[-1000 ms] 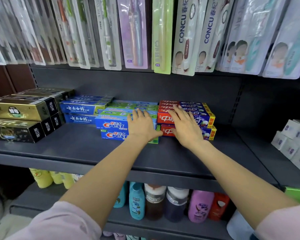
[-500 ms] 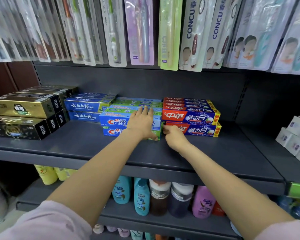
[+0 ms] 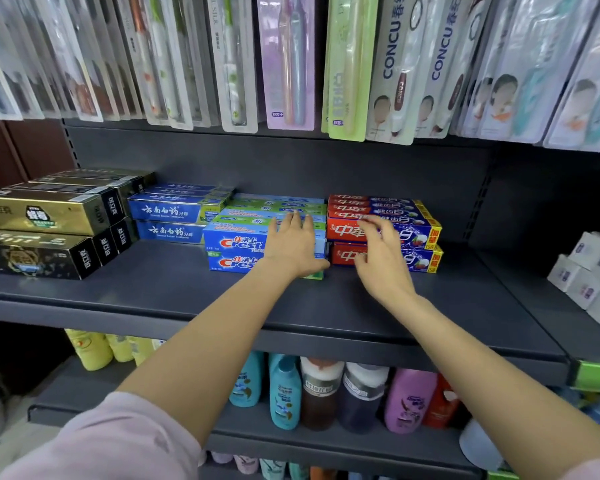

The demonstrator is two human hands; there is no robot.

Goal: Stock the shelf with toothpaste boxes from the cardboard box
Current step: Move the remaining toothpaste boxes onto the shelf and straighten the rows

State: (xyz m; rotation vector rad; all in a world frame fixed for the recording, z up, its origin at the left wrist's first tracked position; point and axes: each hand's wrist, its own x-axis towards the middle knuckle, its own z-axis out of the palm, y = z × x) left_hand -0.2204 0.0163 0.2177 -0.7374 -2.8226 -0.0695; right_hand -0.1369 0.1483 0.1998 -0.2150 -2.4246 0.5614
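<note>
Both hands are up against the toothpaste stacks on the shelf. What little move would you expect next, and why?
Probably a nudge of the red boxes leftward with the right hand. The left hand lies flat on the Crest boxes, bracing them, and a thin dark gap shows between the two stacks; the right hand hovers, fingers spread, before the red fronts.

Single head view, close, facing forward-down at dark shelf (image 3: pixel 187 299).

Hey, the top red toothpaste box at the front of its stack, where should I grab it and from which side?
Pinch the top front red box across its exposed right end, coming in from the right. It lies flat and lengthwise; its left end butts the Crest stack, with boxes behind and below. The right hand hovers open before it.
</note>
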